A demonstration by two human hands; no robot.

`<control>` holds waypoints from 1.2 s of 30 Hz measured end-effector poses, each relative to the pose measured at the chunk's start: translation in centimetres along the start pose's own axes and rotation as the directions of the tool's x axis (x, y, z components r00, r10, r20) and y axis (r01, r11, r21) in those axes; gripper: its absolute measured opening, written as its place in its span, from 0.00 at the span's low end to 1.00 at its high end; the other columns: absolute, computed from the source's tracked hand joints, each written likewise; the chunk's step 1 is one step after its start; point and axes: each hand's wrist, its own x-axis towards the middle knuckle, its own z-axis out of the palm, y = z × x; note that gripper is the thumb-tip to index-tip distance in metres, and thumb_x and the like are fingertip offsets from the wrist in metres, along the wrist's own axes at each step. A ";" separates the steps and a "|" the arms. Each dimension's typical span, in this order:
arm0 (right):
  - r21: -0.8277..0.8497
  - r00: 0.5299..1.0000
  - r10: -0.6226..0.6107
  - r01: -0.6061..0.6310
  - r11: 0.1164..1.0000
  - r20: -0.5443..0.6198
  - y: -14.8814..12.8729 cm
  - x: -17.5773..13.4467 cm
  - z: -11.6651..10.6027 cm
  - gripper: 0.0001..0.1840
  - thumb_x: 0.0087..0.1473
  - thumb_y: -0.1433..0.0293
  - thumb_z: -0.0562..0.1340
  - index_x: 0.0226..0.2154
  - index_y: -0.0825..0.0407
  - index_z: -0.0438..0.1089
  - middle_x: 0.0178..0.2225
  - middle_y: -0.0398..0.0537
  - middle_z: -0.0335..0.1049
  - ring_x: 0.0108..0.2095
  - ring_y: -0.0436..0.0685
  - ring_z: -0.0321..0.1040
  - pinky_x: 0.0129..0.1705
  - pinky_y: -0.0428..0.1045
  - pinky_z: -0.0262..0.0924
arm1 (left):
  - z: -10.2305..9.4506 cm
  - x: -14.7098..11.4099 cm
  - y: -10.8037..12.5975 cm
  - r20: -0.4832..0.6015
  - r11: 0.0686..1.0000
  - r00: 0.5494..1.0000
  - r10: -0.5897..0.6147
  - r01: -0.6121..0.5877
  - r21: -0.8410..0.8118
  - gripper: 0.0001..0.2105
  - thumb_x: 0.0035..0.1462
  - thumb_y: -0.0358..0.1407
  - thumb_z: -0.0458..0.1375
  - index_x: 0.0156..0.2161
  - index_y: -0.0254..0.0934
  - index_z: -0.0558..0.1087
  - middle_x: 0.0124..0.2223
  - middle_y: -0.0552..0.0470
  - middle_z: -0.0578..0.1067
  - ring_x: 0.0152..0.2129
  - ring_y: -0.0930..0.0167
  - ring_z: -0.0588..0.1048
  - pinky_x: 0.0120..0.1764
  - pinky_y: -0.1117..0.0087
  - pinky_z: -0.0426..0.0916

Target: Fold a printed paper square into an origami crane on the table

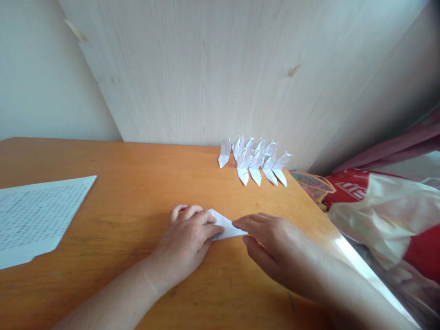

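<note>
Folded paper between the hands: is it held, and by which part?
The left hand pins the folded paper down at its wider left end. The right hand is at its pointed right tip; whether it pinches or only touches cannot be told.

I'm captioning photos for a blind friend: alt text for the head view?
A person's left hand rests on a small folded white paper on a wooden table, with the right hand at its pointed tip. Beyond are folded paper figures; a printed sheet lies to the left.

I see a small white folded paper [229, 226] on the orange table [137, 183], with a pointy right end, partly hidden.
</note>
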 end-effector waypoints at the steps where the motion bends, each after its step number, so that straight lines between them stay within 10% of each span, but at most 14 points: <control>1: -0.045 0.998 -0.057 0.059 0.997 0.036 -0.5 -0.3 0.4 0.20 0.60 0.75 0.54 0.52 0.49 0.70 0.52 0.51 0.72 0.52 0.59 0.68 0.54 0.53 0.61 | 0.0 0.0 0.1 0.002 1.000 1.000 -0.006 0.006 -0.002 0.16 0.61 0.28 0.55 0.46 0.53 0.77 0.44 0.54 0.76 0.45 0.63 0.67 0.48 0.54 0.53; 9: -0.335 0.966 -0.203 0.247 0.909 0.162 -1.0 -1.3 4.8 0.31 0.64 0.61 0.53 0.63 0.65 0.59 0.64 0.67 0.57 0.63 0.70 0.56 0.63 0.62 0.56 | -0.1 -0.1 0.0 0.005 0.998 1.000 -0.014 0.014 -0.053 0.16 0.63 0.30 0.54 0.47 0.57 0.76 0.45 0.56 0.77 0.44 0.63 0.67 0.48 0.54 0.53; 36: -0.139 0.988 -0.062 0.082 0.987 0.141 -1.7 -0.9 2.7 0.37 0.53 0.55 0.64 0.62 0.51 0.62 0.60 0.56 0.65 0.58 0.69 0.64 0.59 0.62 0.60 | -0.4 -0.1 -3.2 0.161 0.950 0.983 -0.092 0.135 -0.280 0.16 0.59 0.35 0.57 0.49 0.60 0.75 0.53 0.62 0.77 0.63 0.56 0.57 0.58 0.34 0.23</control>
